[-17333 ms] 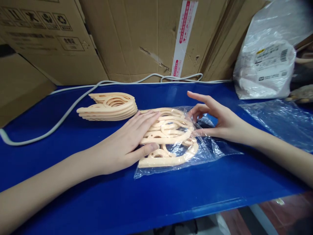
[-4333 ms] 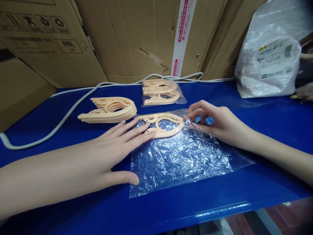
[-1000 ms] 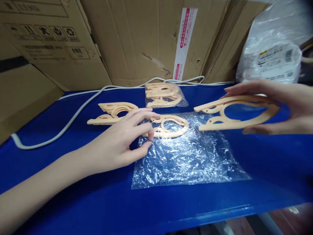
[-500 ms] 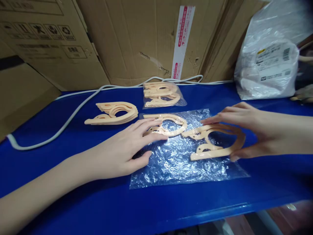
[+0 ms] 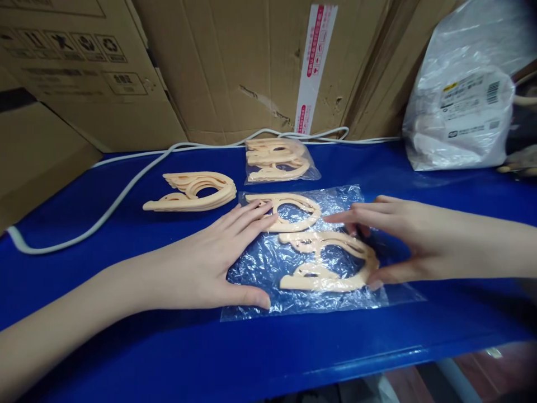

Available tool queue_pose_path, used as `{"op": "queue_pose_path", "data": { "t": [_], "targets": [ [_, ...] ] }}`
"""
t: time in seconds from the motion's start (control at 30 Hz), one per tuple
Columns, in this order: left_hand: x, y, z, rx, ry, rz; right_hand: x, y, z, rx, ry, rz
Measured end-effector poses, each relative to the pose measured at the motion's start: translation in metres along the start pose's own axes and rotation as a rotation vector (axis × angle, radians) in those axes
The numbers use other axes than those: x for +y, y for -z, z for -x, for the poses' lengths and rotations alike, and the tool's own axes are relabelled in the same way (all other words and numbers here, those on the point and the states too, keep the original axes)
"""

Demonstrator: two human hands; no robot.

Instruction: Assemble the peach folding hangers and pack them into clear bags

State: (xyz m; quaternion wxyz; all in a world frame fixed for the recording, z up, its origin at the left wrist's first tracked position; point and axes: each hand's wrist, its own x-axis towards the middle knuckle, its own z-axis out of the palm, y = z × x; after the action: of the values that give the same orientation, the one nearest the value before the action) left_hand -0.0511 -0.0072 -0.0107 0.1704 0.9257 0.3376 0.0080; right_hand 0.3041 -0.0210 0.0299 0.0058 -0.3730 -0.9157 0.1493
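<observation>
A clear plastic bag (image 5: 251,291) lies flat with beige folding hangers inside. My left hand (image 5: 213,252) rests at the bag's left side, fingers stretched over the left end of the upper folded hanger (image 5: 312,210) and thumb apart. Below that one lies a second folding hanger (image 5: 335,284), its two arms slightly spread. My right hand (image 5: 394,240) is at the bag's right side, thumb at this hanger's curved end. Its index finger reaches out above the hanger; the other fingers are curled and partly hidden. Thumb and index finger stand apart.
A loose stack of folded hangers (image 5: 229,190) lies at the left, and a filled bag of hangers (image 5: 277,173) behind. A white cable (image 5: 138,187) runs along cardboard boxes (image 5: 235,67). A white plastic package (image 5: 461,123) stands back right on the blue table (image 5: 188,352).
The lower hanger has moved left and toward me, deeper over the bag's middle. My right hand has followed it left, its grip loosened. My left thumb has spread outward.
</observation>
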Motion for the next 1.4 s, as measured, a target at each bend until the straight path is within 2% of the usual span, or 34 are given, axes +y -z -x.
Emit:
{"op": "queue_pose_path", "data": {
  "t": [0.13, 0.23, 0.33, 0.57, 0.63, 0.87, 1.2, 1.4],
  "targets": [
    [0.001, 0.004, 0.001, 0.054, -0.034, -0.060, -0.011, -0.004, -0.006, 0.016, 0.069, -0.040],
    [0.005, 0.009, 0.001, 0.147, -0.062, -0.149, -0.007, -0.002, -0.004, 0.010, 0.034, -0.089],
    [0.010, 0.013, 0.001, 0.189, -0.031, -0.180, -0.005, -0.002, -0.006, 0.014, 0.003, -0.142],
    [0.015, 0.015, -0.001, 0.146, 0.046, -0.105, -0.010, -0.022, -0.022, 0.109, 0.048, -0.226],
    [0.014, 0.017, -0.002, 0.129, 0.053, -0.095, -0.009, -0.024, -0.022, 0.101, 0.058, -0.246],
    [0.014, 0.020, -0.003, 0.133, 0.040, -0.074, -0.008, -0.020, -0.022, 0.082, 0.031, -0.317],
    [0.014, 0.019, -0.001, 0.173, -0.004, -0.117, -0.010, -0.022, -0.023, 0.122, 0.043, -0.253],
    [0.013, 0.019, -0.001, 0.168, -0.017, -0.119, -0.004, -0.016, -0.020, 0.144, -0.002, -0.205]
  ]
}}
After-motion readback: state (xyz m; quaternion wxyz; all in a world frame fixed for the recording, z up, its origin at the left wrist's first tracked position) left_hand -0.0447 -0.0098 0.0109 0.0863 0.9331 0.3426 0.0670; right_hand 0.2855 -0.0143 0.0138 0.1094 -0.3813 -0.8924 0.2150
